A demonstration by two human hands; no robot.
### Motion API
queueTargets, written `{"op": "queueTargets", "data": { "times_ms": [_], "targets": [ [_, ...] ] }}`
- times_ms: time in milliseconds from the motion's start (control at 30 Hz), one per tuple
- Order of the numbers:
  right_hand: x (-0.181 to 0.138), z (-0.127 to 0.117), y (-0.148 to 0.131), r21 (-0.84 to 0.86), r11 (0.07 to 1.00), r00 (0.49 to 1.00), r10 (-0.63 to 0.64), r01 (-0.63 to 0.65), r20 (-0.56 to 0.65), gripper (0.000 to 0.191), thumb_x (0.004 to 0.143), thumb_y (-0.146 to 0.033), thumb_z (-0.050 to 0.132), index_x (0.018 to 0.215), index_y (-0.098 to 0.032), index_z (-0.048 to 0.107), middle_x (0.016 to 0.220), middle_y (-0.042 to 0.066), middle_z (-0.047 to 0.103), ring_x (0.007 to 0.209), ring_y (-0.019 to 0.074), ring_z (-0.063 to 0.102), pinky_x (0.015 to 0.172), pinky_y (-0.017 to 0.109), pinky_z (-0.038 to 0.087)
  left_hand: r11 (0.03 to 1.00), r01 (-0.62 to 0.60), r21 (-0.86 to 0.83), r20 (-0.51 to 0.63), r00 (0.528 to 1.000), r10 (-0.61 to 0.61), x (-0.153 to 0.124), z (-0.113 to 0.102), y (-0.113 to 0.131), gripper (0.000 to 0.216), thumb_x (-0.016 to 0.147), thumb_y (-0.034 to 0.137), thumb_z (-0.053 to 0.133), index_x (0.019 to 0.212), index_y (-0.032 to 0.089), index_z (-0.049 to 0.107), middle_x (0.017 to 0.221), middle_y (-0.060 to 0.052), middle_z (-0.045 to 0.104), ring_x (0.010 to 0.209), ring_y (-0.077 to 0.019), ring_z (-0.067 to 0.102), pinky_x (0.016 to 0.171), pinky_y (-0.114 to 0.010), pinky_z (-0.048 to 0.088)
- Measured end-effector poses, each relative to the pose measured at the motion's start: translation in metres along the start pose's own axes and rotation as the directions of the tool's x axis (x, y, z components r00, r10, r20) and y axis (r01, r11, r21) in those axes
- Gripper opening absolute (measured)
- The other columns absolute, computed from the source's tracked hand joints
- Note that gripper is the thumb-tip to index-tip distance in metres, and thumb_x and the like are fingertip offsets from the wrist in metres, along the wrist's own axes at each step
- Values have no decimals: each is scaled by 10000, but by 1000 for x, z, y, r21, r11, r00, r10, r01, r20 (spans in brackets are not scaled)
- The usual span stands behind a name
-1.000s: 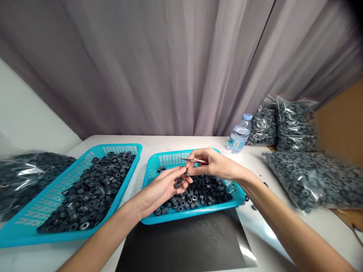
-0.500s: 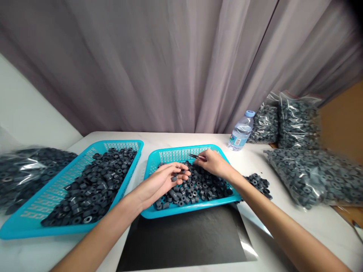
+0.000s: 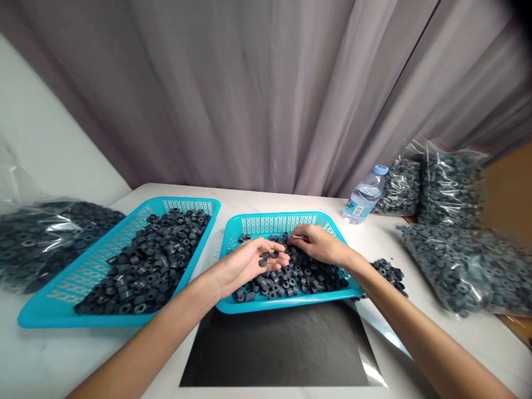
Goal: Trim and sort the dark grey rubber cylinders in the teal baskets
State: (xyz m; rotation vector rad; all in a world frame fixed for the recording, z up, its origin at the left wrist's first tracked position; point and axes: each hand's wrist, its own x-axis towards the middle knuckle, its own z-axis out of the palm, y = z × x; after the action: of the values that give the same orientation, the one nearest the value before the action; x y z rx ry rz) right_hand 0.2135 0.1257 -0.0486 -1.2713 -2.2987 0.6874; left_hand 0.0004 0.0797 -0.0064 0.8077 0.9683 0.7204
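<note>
Over the nearer blue basket, my left hand is turned palm up, its fingers loosely curled around a few dark grey ring-shaped pieces. Beside it, my right hand reaches down to the heap of similar thick rings inside that basket. It is closed on slim tweezers; only a sliver of them shows and their tips are hidden.
A larger blue basket of grey rings stands left, beside a filled plastic bag. Rightward are loose rings, a water bottle and bulging bags. A black sheet lies in front.
My right hand has lowered toward the rings, and the tweezers, seen clearly before, are now mostly hidden. My left hand still holds its rings. The whole view has shifted slightly.
</note>
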Motion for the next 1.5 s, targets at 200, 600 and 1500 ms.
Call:
{"op": "queueTargets", "data": {
  "times_ms": [200,600,1500],
  "targets": [
    [0,-5,-1,29,1000,1000,-11,11,4,264,970,-299,521,830,-175,708,849,56,691,789,180,591,746,319,442,999,8,38,-11,1000,-8,1,0,1,182,871,141,543,854,70,710,841,-138,726,819,-197,656,740,-298,461],
    [-2,-20,-4,181,981,996,78,-67,-51,344,939,-407,550,915,-145,772,676,16,627,657,158,503,632,300,373,998,-32,57,0,999,32,10,-5,-3,173,880,177,585,817,95,724,810,-103,686,775,-173,606,663,-271,420],
    [-1,-12,9,148,982,993,110,-114,38,312,918,-429,575,829,-170,726,658,8,563,635,143,449,606,288,345,994,-14,-108,-9,1000,13,-1,5,8,204,948,102,591,825,26,734,1003,-235,765,849,-152,716,726,-176,552]
  ]
}}
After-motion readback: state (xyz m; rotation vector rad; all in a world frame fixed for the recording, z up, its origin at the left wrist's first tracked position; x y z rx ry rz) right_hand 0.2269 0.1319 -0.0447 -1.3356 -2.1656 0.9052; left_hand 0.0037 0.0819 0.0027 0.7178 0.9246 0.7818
